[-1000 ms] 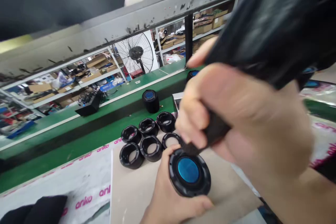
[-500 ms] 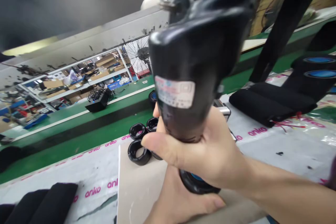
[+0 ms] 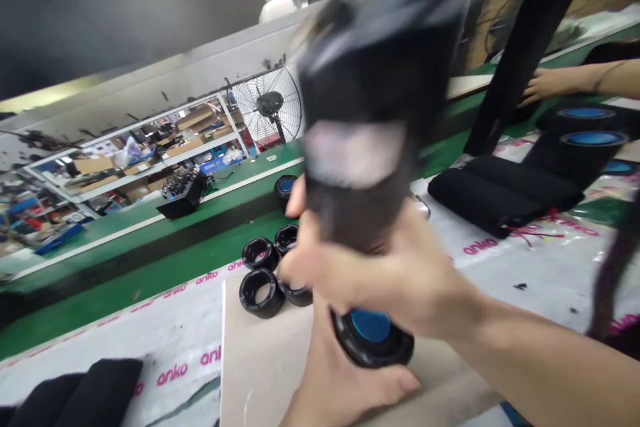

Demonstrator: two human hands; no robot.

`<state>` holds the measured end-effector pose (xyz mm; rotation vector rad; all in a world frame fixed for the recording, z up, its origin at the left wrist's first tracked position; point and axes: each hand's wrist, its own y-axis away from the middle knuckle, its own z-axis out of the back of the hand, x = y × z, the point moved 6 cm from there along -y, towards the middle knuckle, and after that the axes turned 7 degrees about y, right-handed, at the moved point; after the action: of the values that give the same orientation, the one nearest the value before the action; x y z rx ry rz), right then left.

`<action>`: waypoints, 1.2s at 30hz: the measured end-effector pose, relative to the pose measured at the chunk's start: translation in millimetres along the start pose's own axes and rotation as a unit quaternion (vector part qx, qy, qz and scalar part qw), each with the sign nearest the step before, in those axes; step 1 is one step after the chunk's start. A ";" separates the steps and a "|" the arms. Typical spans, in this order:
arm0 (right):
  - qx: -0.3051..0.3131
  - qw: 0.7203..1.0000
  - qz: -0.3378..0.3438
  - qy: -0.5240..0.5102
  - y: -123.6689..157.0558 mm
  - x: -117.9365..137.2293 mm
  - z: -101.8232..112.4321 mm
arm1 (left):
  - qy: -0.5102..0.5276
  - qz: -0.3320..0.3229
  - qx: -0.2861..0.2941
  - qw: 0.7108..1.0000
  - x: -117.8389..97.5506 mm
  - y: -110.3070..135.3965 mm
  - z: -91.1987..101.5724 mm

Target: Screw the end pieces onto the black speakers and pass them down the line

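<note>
Speaker housing, black with blue centre, rests on beige board, left hand grip wrapped round it; right hand grip clenched on electric screwdriver, long axis near upright, directly above housing; tip hidden.

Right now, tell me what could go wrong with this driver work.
1. The driver in the right hand is motion-blurred; its tip, hidden here, may slip off the blue-centred black part.
2. The left hand cups that part from below, so a slip could hit it.
3. Loose black rings lie close and could be knocked.
</note>
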<state>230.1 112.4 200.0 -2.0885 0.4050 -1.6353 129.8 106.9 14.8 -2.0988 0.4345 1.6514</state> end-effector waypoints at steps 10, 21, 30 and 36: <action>-0.304 0.932 0.020 0.196 25.0 -51.7 129.0 | 0.041 0.016 0.011 0.999 6.3 -4.5 0.1; -0.275 0.951 -0.019 0.139 41.2 -37.3 119.8 | 0.017 0.003 -0.015 1.000 3.6 -2.3 2.3; -0.312 0.929 0.008 0.197 36.7 -43.5 122.3 | 0.019 0.007 0.003 1.000 -0.4 -3.2 2.0; -0.298 0.939 -0.037 0.169 42.2 -55.2 122.1 | 0.027 0.015 0.008 0.999 5.7 -6.3 4.4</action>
<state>336.1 124.2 108.6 -2.2353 1.0613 -2.1231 130.6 114.7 9.3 -2.1395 0.4978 1.6061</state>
